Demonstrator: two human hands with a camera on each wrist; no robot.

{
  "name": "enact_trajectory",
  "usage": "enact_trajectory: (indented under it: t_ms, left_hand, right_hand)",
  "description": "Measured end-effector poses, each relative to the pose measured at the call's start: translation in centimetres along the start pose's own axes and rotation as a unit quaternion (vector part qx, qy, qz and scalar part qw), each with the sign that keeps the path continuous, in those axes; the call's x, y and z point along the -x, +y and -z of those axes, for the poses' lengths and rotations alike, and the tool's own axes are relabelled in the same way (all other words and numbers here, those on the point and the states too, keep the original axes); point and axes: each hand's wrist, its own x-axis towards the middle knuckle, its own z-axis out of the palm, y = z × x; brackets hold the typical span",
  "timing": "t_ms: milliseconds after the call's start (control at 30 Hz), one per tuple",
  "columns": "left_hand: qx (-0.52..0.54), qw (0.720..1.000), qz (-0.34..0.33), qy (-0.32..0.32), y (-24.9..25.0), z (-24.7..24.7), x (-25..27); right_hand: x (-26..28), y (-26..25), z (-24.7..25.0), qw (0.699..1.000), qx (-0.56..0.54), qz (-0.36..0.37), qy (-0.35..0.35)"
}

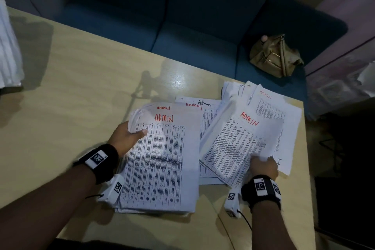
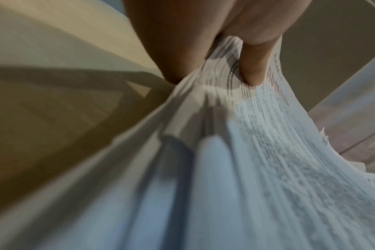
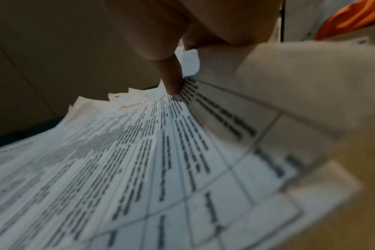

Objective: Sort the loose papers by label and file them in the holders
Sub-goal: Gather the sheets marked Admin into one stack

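A thick stack of printed papers [image 1: 162, 160] headed "ADMIN" in red lies on the wooden table [image 1: 77, 91]. My left hand [image 1: 126, 138] grips its left edge, thumb on top and fingers underneath; the left wrist view shows the stack [image 2: 235, 152] bent in that grip. To the right, a looser spread of ADMIN sheets [image 1: 269, 115] fans out. My right hand [image 1: 263, 165] pinches the near edge of the top sheet [image 1: 235, 144] there, lifting it slightly. In the right wrist view the thumb [image 3: 171, 74] presses on that sheet [image 3: 161, 160].
Another pile of white papers [image 1: 8, 46] sits at the table's far left edge. A blue sofa [image 1: 192, 32] runs behind the table, with a tan handbag [image 1: 274, 57] on it. The table's right edge lies close to the spread sheets.
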Motion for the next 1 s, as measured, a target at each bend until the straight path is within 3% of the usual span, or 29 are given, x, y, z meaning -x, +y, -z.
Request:
enact_trajectory:
  t_ms: [200,367,433,567,633,767,900,1000]
  left_hand:
    - [-0.027,0.999,0.004,0.028,0.2,1.2,0.4]
    - [-0.006,0.999,0.026,0.025,0.2,1.2,1.1]
    - [0.009,0.999,0.026,0.022,0.4,1.1,1.1]
    - [0.057,0.998,0.014,0.012,1.0,1.4,1.3]
    - [0.078,0.997,0.007,0.017,1.3,1.4,1.4]
    - [0.094,0.995,0.014,0.021,1.1,1.4,1.0]
    - [0.066,0.998,0.020,0.015,0.9,1.4,1.1]
    - [-0.003,1.000,0.012,0.020,0.3,1.3,0.7]
  right_hand:
    - [2.5,-2.6,5.1,0.975,-0.073,0.196,0.067]
    - [4.1,-5.7,7.3,0.960,-0.105,0.257,0.036]
    - [5.7,-6.1,5.2,0.957,-0.093,0.274,-0.017]
    - [10.6,-5.2,-1.5,0.944,-0.117,0.220,-0.216]
    - [12.2,-4.3,-4.4,0.928,-0.142,0.204,-0.277]
    - [13.3,-3.3,-8.6,0.924,-0.061,0.226,-0.303]
    - [13.0,-2.8,-10.8,0.932,0.070,0.292,-0.203]
    - [12.5,-3.4,-11.3,0.898,0.144,0.363,-0.201]
